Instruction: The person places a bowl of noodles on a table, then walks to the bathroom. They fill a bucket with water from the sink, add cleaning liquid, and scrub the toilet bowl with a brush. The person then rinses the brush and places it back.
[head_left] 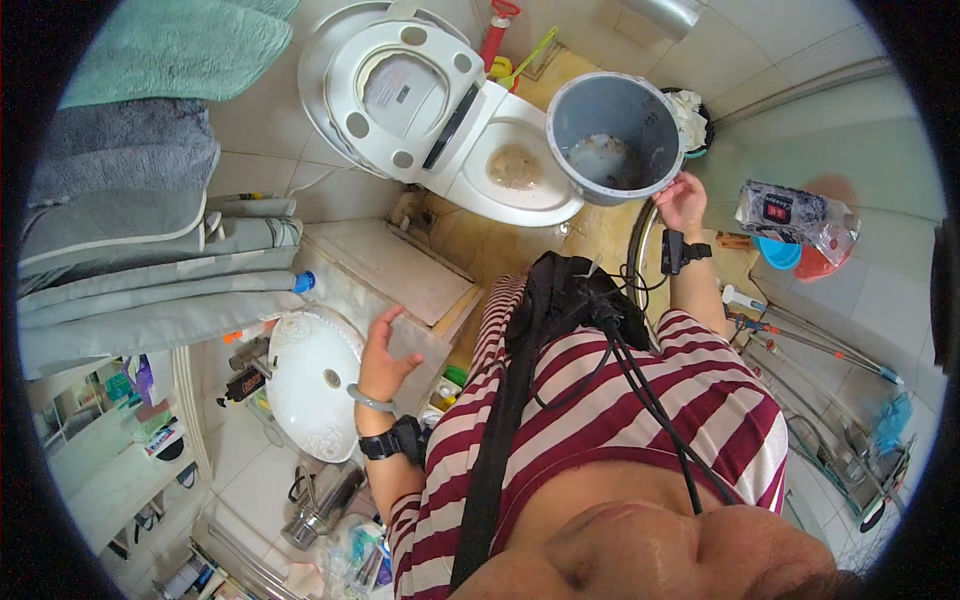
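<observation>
At the toilet's (pixel 468 192) right edge, the right hand (pixel 681 203) pinches the rim of the grey bucket (pixel 615 112), seemingly mostly emptied with murky liquid (pixel 600 157) left, while the left hand (pixel 384 362), nearer the wearer than the toilet, is spread.

Pale tiled walls (pixel 255 135) surround a yellowish floor (pixel 488 238), a white washbasin (pixel 305 405) and a greenish panel (pixel 830 125).

Bucket, grey, round, plastic-looking (pixel 612 110): mouth upward, slightly tilted; inner wall dark-speckled; bottom with pale, shiny wet patches. Location: beside white ceramic toilet bowl (pixel 478 190), overlapping its edge in view.
</observation>
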